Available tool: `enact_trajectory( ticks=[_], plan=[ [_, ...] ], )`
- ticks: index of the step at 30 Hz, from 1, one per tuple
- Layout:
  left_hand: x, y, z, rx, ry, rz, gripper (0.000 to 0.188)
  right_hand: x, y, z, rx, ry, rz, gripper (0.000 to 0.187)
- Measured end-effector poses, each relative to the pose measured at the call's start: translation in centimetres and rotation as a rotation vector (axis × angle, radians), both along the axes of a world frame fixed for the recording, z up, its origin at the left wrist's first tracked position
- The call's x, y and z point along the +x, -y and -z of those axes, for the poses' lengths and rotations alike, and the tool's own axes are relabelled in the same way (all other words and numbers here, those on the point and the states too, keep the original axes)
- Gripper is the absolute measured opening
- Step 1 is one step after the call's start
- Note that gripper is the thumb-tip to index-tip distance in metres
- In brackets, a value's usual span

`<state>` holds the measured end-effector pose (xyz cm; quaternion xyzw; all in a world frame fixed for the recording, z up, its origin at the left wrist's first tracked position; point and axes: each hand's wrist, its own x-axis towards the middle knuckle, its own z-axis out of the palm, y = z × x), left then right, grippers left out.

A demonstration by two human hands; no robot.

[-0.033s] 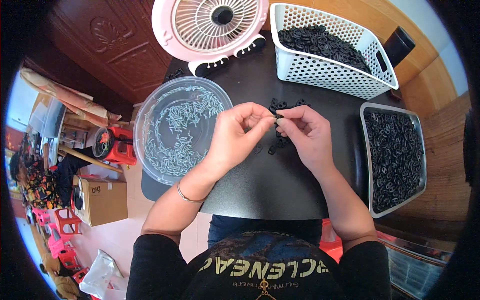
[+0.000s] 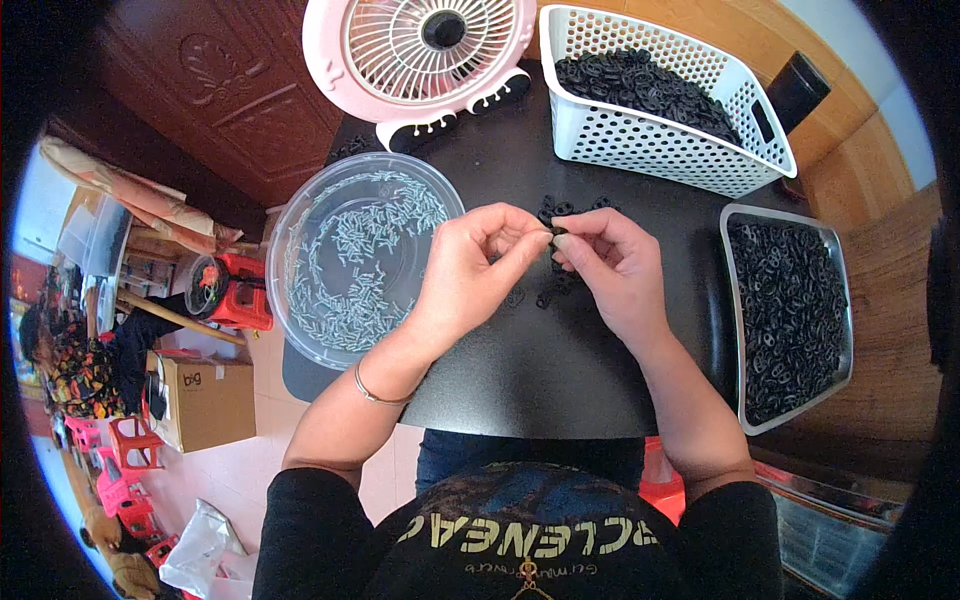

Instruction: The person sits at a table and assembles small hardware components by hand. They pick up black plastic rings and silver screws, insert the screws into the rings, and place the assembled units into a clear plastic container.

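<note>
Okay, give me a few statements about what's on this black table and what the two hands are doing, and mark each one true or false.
1. Both hands meet over the table, the left hand and right hand pinching a small black ring between their fingertips. True.
2. The clear round bowl holds black rings. False: it holds small pale pins.
3. The white perforated basket holds black rings. True.
4. The metal tray sits at the person's left. False: it sits at the right.
5. A pink fan stands at the table's far edge. True.
</note>
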<state>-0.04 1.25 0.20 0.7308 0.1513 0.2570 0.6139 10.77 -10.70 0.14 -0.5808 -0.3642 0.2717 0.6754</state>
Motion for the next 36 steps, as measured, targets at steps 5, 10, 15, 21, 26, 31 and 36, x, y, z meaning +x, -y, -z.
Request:
enact_trajectory(
  ticks=[5, 10, 15, 21, 26, 31, 36],
  plan=[
    [0.3, 0.1, -0.9, -0.004, 0.057, 0.008, 0.017, 0.5, -0.1, -0.2, 0.040, 0.000, 0.040, 0.015],
    [0.1, 0.0, -0.6, 0.615, -0.106, 0.046, 0.025, 1.9, -0.1, 0.5, 0.104, 0.005, 0.160, 0.015],
    [-0.5, -0.3, -0.4, 0.988, -0.210, 0.001, 0.025, 2.4, -0.2, 0.8, 0.119, 0.003, 0.175, 0.015],
    [-0.9, -0.3, -0.5, 0.950, -0.430, 0.010, 0.018, 2.3, -0.2, 0.9, 0.146, 0.000, 0.149, 0.015],
    [-0.8, -0.3, -0.5, 0.901, -0.428, 0.029, 0.016, 2.0, -0.3, 0.8, 0.157, -0.011, 0.130, 0.014],
    [-0.8, -0.1, -0.7, 0.844, -0.361, 0.106, 0.015, 2.0, -0.3, 0.8, 0.154, 0.001, 0.109, 0.010],
    [-0.7, 0.1, -0.8, 0.771, -0.323, 0.125, 0.015, 1.7, -0.2, 0.5, 0.115, 0.002, 0.107, 0.009]
  ],
)
